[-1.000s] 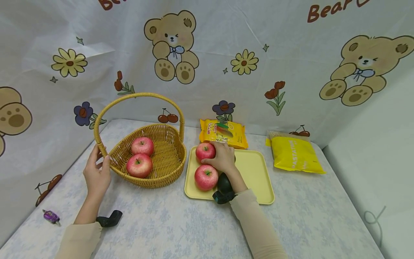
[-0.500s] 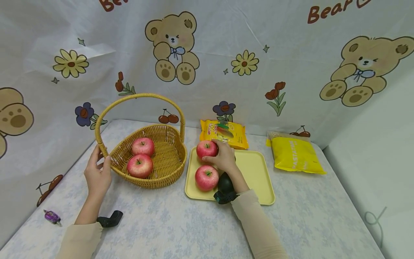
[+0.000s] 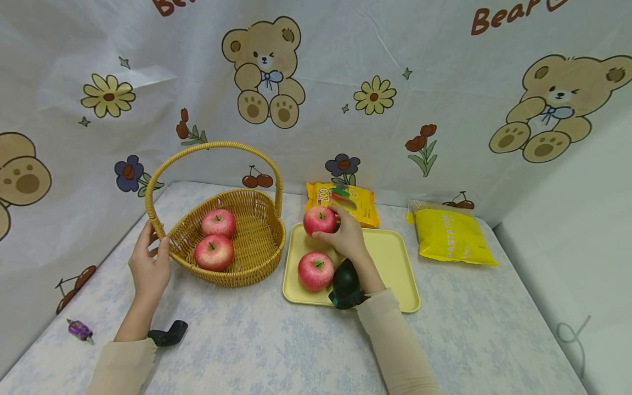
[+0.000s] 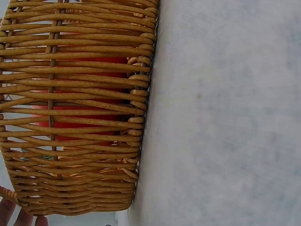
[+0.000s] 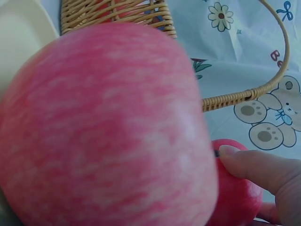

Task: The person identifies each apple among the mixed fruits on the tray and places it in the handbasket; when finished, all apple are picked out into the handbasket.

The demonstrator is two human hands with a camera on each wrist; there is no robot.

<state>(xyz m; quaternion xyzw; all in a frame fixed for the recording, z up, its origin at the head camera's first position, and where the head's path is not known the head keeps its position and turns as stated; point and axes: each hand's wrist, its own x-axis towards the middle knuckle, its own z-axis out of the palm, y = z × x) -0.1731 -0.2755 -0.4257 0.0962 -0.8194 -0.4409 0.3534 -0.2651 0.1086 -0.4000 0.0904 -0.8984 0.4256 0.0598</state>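
the handle (image 3: 217, 144) of the wicker basket (image 3: 254, 275) is gripped low on its left side by the curled fingers and thumb of the left hand (image 3: 150, 270). a red apple (image 3: 318, 221) is pinched between thumb and fingers of the right hand (image 3: 347, 237), above the far left part of the yellow tray (image 3: 390, 263). another apple (image 3: 315, 271) is left lying on the tray; two apples (image 3: 214, 253) are held in the basket.
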